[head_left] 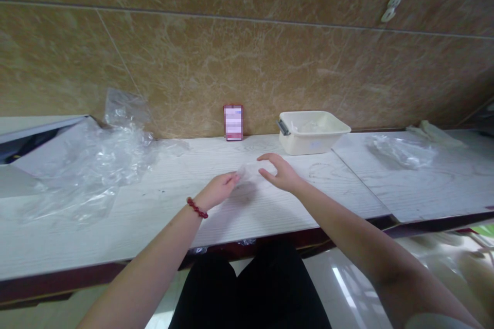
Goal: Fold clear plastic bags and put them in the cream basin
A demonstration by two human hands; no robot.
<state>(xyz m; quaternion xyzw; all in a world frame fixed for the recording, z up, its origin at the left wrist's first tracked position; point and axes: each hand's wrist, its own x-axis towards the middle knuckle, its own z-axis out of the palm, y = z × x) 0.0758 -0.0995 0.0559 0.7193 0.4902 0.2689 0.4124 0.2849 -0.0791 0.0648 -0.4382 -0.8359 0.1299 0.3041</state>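
Pinching a small plastic piece [247, 168] at the frame's centre, my left hand [218, 188] covers its left end; its long axis runs roughly sideways, toward my right hand [284, 175], whose thumb and fingertips stand apart. It looks clear, thin and blurred. A phone [233, 123] stands above it, a cream tub [309, 145] upper right, crumpled plastic [127, 151] at left.

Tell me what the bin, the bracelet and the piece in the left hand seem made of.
Bin: probably rigid plastic, smooth cream finish; it looks moulded, with rounded corners.
Bracelet: dark-red beads with a slight shine; wood, stone or plastic, I can't tell.
Piece: likely thin plastic, pale and see-through, though blurred.
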